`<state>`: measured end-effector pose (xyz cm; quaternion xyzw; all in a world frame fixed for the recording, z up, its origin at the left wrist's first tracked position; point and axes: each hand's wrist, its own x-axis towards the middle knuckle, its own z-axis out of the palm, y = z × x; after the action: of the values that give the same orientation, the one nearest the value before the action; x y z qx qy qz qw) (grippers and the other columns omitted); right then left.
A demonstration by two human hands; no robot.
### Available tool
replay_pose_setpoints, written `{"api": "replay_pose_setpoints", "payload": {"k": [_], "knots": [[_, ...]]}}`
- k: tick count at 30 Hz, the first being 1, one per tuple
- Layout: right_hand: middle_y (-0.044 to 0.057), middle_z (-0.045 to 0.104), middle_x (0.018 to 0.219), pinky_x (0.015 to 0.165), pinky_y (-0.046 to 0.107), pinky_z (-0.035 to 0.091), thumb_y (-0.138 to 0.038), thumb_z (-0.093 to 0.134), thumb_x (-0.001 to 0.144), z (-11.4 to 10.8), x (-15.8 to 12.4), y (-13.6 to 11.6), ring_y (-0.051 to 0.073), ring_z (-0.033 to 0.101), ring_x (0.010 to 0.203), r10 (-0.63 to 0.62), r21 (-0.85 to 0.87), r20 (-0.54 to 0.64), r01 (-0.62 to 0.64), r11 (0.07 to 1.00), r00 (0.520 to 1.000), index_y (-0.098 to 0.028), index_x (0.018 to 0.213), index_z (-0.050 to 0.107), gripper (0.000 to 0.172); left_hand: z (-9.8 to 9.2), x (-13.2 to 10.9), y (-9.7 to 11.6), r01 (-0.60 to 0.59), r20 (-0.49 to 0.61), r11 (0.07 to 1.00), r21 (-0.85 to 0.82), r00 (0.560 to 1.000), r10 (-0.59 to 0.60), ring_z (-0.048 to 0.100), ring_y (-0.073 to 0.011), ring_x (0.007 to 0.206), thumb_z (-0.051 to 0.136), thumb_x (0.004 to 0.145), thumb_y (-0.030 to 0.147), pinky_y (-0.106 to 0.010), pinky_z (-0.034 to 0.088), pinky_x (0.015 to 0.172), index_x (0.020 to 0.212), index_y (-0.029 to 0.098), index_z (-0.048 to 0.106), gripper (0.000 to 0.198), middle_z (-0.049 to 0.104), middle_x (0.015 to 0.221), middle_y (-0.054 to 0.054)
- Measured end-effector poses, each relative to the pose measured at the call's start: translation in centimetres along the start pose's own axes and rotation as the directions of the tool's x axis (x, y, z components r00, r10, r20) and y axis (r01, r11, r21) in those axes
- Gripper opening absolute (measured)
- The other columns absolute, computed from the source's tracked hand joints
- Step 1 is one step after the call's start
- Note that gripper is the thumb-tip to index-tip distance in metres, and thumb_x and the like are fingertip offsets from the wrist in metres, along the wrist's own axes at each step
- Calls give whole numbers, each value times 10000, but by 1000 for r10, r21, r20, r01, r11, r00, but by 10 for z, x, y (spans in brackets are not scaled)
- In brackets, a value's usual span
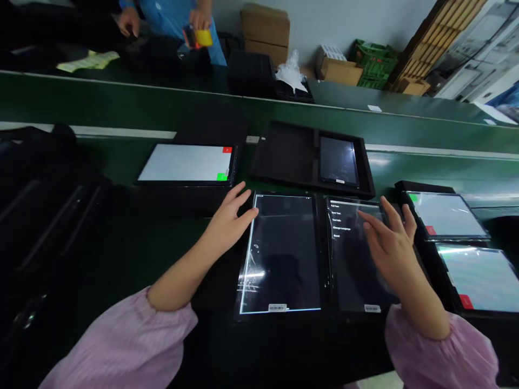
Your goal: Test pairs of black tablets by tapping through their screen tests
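1. At the menu tablet (344, 270), the right hand (389, 254) lay open, holding nothing, its palm raised clear of the glass. Its fingers (367, 221) reached across the screen beside the white menu lines, which included "Full Test" and "Change Language"; whether a fingertip touched the glass could not be told.
2. Just left of the menu tablet, the left hand (229, 224) stood open with its fingers spread, gripping nothing, and its fingertips lay at the edge of the dark tablet (279, 259). That screen showed no menu, and a bright line ran along its border.
3. Directly beyond the menu tablet, another tablet (338, 160) sat in an open black case (284, 154).
4. To the right of the menu tablet lay two pale-screened tablets (446, 215) (480, 278).
5. Far beyond it, across the green bench (162, 100), a co-worker's hand (200, 20) held a yellow object (204, 38).
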<state>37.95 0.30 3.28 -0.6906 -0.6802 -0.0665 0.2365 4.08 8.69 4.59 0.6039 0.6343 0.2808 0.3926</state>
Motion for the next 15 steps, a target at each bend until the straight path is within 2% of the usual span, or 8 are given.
{"api": "replay_pose_setpoints", "payload": {"k": [4, 7, 10, 15], "knots": [[95, 480, 1671, 1258, 794, 247, -490, 387, 1104, 4, 2, 2, 455, 176, 1660, -9, 12, 29, 9, 1000, 1000, -289, 1217, 815, 487, 6, 16, 0, -49, -26, 993, 107, 998, 52, 276, -315, 1666, 581, 937, 318, -454, 276, 1345, 1510, 99, 618, 615, 339, 1788, -136], [107, 520, 1642, 1268, 764, 275, -468, 392, 1106, 0, -1, 7, 446, 222, 1650, -35, 62, -41, 37, 997, 999, -270, 1218, 811, 476, 6, 20, -4, -17, -24, 991, 130, 999, 21, 256, -340, 1671, 606, 934, 344, -482, 313, 1331, 1501, 142, 637, 602, 319, 1797, -123], [115, 564, 1607, 1272, 738, 307, -450, 421, 1102, -7, -6, 13, 422, 311, 1622, -11, 97, -122, 23, 995, 992, -276, 1232, 795, 433, 6, 21, -7, -2, -20, 990, 144, 1000, 5, 251, -364, 1670, 632, 921, 342, -517, 332, 1320, 1498, 133, 637, 613, 301, 1801, -140], [84, 596, 1581, 1251, 723, 361, -467, 464, 1087, -18, -16, 17, 413, 369, 1595, 64, 140, -141, -45, 989, 988, -298, 1196, 801, 392, 8, 23, -8, -14, -19, 987, 160, 1000, 17, 261, -379, 1666, 653, 905, 340, -575, 349, 1304, 1480, 156, 652, 604, 311, 1796, -146]]}}
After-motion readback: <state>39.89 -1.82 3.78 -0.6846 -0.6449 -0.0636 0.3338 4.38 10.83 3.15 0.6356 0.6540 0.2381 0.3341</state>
